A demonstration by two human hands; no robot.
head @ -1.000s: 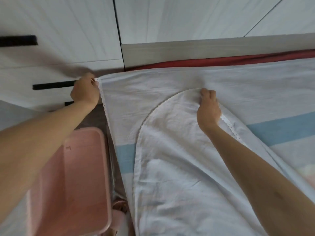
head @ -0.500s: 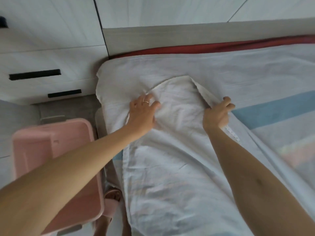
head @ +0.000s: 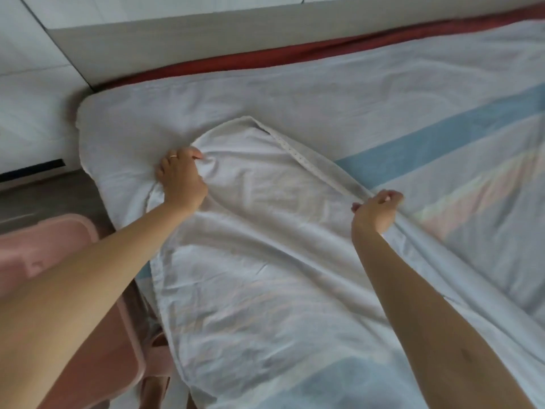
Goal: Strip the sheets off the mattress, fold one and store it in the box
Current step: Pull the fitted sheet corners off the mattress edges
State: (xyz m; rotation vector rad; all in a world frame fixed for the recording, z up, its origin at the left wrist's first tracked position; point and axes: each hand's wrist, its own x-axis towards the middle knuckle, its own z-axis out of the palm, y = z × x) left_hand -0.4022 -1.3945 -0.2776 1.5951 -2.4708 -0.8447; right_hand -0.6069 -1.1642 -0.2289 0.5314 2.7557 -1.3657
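A white sheet (head: 265, 246) with a lace-trimmed edge lies folded back over itself on the mattress (head: 383, 93). My left hand (head: 181, 177), wearing a ring, grips a bunch of the sheet at the left side of the folded-over flap. My right hand (head: 376, 209) pinches the lace edge on the right side of the flap. A striped sheet (head: 472, 149) with blue and pastel bands covers the mattress underneath. The pink box (head: 59, 252) stands on the floor to the left of the bed, partly hidden by my left forearm.
A red layer (head: 265, 59) shows along the far edge of the mattress against a pale headboard panel (head: 206, 28). White drawers with black handles (head: 32, 169) stand at the left. A pink slipper (head: 157, 352) is on the floor beside the box.
My left hand has let go of the far left corner and come in to grip the flap's left side. My right hand slid down the lace edge toward me.
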